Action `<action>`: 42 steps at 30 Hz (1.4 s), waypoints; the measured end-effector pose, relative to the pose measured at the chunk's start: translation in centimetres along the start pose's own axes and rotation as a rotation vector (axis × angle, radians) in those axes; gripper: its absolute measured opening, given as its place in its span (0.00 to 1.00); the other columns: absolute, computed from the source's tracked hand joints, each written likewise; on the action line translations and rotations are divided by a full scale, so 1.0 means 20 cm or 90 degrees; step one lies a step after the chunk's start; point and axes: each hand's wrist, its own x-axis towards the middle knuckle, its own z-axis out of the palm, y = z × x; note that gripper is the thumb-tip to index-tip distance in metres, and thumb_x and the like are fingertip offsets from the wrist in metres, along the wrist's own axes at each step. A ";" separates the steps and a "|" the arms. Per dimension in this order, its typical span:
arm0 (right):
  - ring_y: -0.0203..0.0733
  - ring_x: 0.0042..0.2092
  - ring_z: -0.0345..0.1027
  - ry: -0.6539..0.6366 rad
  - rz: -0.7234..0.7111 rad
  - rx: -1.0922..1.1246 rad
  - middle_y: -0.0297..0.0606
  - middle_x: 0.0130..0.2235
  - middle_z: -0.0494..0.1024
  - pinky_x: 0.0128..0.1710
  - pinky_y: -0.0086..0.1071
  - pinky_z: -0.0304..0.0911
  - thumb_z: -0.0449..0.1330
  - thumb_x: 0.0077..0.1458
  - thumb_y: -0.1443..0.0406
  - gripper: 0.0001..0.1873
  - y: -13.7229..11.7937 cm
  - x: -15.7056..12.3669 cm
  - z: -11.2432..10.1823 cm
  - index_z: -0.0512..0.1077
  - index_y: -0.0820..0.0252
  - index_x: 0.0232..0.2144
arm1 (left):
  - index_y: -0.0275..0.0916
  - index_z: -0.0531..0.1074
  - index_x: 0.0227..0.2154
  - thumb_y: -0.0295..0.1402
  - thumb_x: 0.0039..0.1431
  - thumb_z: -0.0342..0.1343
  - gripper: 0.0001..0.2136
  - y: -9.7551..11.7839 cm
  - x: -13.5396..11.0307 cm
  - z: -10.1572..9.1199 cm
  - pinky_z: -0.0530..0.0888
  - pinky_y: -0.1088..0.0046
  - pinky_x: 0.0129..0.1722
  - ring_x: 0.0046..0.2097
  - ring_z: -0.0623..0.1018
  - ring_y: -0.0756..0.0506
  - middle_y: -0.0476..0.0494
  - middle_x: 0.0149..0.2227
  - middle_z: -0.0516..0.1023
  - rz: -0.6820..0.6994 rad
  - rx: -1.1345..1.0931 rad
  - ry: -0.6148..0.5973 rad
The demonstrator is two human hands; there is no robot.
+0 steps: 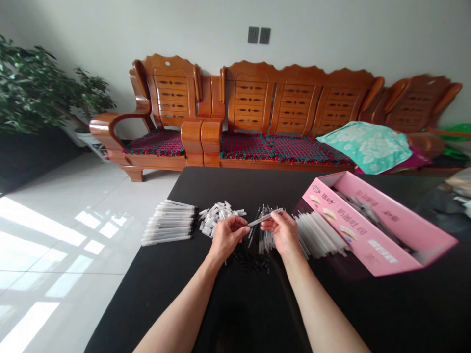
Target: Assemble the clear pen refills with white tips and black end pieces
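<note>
A translucent pen barrel (262, 218) is held slantwise above the table, its right end higher. My left hand (228, 237) pinches the barrel's left end, and my right hand (283, 232) grips it near the right end. Whether a refill is inside it I cannot tell. Below and behind my hands lie thin pen refills (265, 241) with dark tips. White pen caps (218, 214) are heaped just beyond my left hand. To the right of my right hand is a pile of translucent barrels (321, 236). Small black pieces (254, 263) are scattered between my forearms.
Capped white pens (170, 223) lie in a row at the black table's (162, 289) left edge. A pink box (362, 228) with grey contents stands at the right. Behind the table is a wooden sofa (250, 103) with a turquoise pillow (368, 144). Plants (47, 88) stand far left.
</note>
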 end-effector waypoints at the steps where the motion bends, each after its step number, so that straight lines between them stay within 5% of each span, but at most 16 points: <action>1: 0.43 0.23 0.77 0.001 -0.001 0.000 0.39 0.25 0.82 0.22 0.32 0.75 0.71 0.45 0.63 0.13 0.00 0.00 0.00 0.71 0.62 0.28 | 0.34 0.76 0.36 0.46 0.53 0.63 0.18 0.00 0.00 0.00 0.62 0.79 0.18 0.19 0.68 0.53 0.49 0.23 0.74 0.000 -0.008 0.002; 5: 0.42 0.24 0.77 -0.001 -0.003 -0.003 0.39 0.25 0.82 0.22 0.32 0.76 0.71 0.46 0.62 0.13 0.00 0.00 0.00 0.71 0.62 0.28 | 0.33 0.76 0.30 0.50 0.62 0.51 0.22 0.00 0.00 -0.01 0.59 0.79 0.16 0.17 0.66 0.55 0.45 0.23 0.75 -0.010 0.030 -0.018; 12: 0.42 0.23 0.77 0.000 -0.005 -0.006 0.38 0.25 0.82 0.22 0.32 0.75 0.71 0.46 0.62 0.13 0.00 -0.01 0.01 0.71 0.61 0.29 | 0.34 0.75 0.31 0.44 0.53 0.63 0.16 -0.01 0.00 0.00 0.61 0.80 0.17 0.18 0.67 0.54 0.50 0.19 0.71 -0.014 0.011 -0.005; 17: 0.42 0.23 0.77 -0.002 -0.007 -0.010 0.39 0.25 0.82 0.22 0.32 0.75 0.71 0.46 0.62 0.13 0.00 -0.01 0.01 0.71 0.62 0.29 | 0.34 0.76 0.29 0.48 0.60 0.54 0.20 0.01 -0.01 0.00 0.59 0.80 0.16 0.17 0.67 0.54 0.46 0.22 0.75 -0.016 0.048 -0.048; 22: 0.41 0.23 0.76 -0.008 -0.001 -0.013 0.39 0.26 0.82 0.22 0.31 0.75 0.71 0.46 0.63 0.13 0.00 -0.01 0.01 0.71 0.62 0.29 | 0.34 0.74 0.26 0.44 0.53 0.62 0.15 0.02 -0.02 0.01 0.60 0.79 0.17 0.17 0.68 0.53 0.49 0.18 0.71 -0.018 0.051 -0.019; 28: 0.41 0.23 0.76 -0.005 0.002 -0.013 0.39 0.26 0.82 0.22 0.31 0.75 0.71 0.46 0.62 0.13 0.00 0.00 0.01 0.70 0.61 0.29 | 0.35 0.74 0.24 0.48 0.60 0.54 0.20 0.02 -0.02 0.01 0.61 0.78 0.18 0.17 0.68 0.52 0.47 0.18 0.72 0.007 0.109 -0.046; 33: 0.40 0.21 0.75 0.009 0.007 -0.018 0.39 0.26 0.81 0.21 0.31 0.74 0.71 0.44 0.63 0.14 -0.01 -0.01 0.02 0.70 0.62 0.28 | 0.36 0.74 0.25 0.44 0.57 0.58 0.15 0.01 -0.02 0.01 0.62 0.78 0.19 0.18 0.69 0.51 0.49 0.19 0.72 0.003 0.135 -0.030; 36: 0.39 0.20 0.74 0.041 0.002 -0.016 0.38 0.24 0.81 0.18 0.29 0.72 0.71 0.42 0.63 0.16 -0.02 -0.01 0.02 0.72 0.62 0.32 | 0.38 0.77 0.30 0.43 0.57 0.58 0.13 0.04 -0.01 -0.04 0.64 0.76 0.22 0.21 0.71 0.50 0.48 0.20 0.73 0.056 0.214 0.034; 39: 0.39 0.19 0.72 0.077 -0.009 -0.016 0.32 0.22 0.80 0.16 0.29 0.69 0.71 0.42 0.64 0.29 -0.04 -0.01 0.02 0.70 0.60 0.48 | 0.40 0.79 0.33 0.39 0.58 0.57 0.09 0.07 0.02 -0.18 0.67 0.75 0.29 0.26 0.73 0.49 0.47 0.27 0.77 0.121 0.321 0.162; 42: 0.38 0.18 0.71 0.066 -0.002 -0.021 0.29 0.21 0.78 0.16 0.29 0.68 0.70 0.44 0.65 0.33 -0.07 -0.01 0.01 0.68 0.56 0.53 | 0.41 0.80 0.35 0.33 0.56 0.56 0.08 0.08 0.03 -0.32 0.67 0.75 0.32 0.29 0.73 0.49 0.47 0.33 0.78 0.141 0.438 0.159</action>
